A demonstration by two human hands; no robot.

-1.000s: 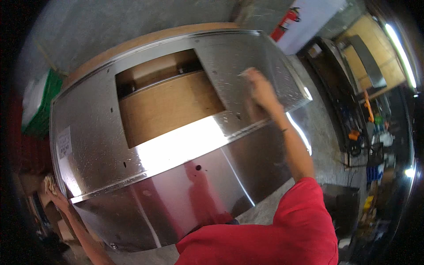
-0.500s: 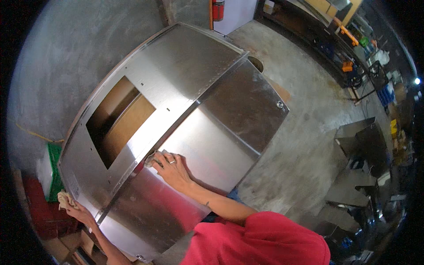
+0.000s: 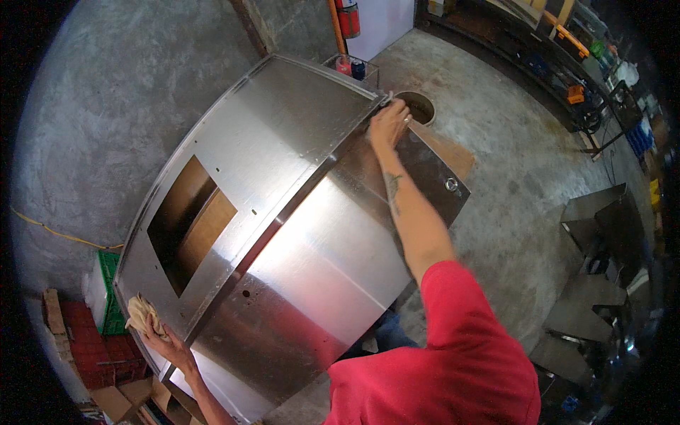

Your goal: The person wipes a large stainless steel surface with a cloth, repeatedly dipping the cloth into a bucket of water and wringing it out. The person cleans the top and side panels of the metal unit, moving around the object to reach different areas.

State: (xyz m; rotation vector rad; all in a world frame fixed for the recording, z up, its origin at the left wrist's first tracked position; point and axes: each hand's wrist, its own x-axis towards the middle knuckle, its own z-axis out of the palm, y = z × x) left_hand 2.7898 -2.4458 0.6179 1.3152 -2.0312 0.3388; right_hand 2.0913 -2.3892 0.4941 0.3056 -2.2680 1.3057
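A large stainless steel counter (image 3: 304, 113) has a rectangular cutout in its top and a brushed front panel (image 3: 319, 248) below a raised edge. At the counter's left end, my left hand (image 3: 168, 346) is closed on a crumpled beige cloth (image 3: 144, 316) resting against the top. My right arm reaches to the far right corner, where my right hand (image 3: 389, 126) curls over the edge. A bit of grey rag (image 3: 386, 99) shows at its fingertips; the rest is hidden under the hand. A small round fitting (image 3: 451, 184) sits on the front panel's far right part.
Behind the counter rises a grey concrete wall (image 3: 142, 85). A round metal pot (image 3: 418, 108) and cardboard (image 3: 446, 152) lie past the right corner. A green crate (image 3: 110, 290) and cardboard boxes (image 3: 117, 400) stand at left. Bent sheet-metal pieces (image 3: 584, 304) lie on the floor at right.
My right hand has gone from the middle of the raised edge up to the far right corner. My left hand and its cloth have shifted onto the counter's left end.
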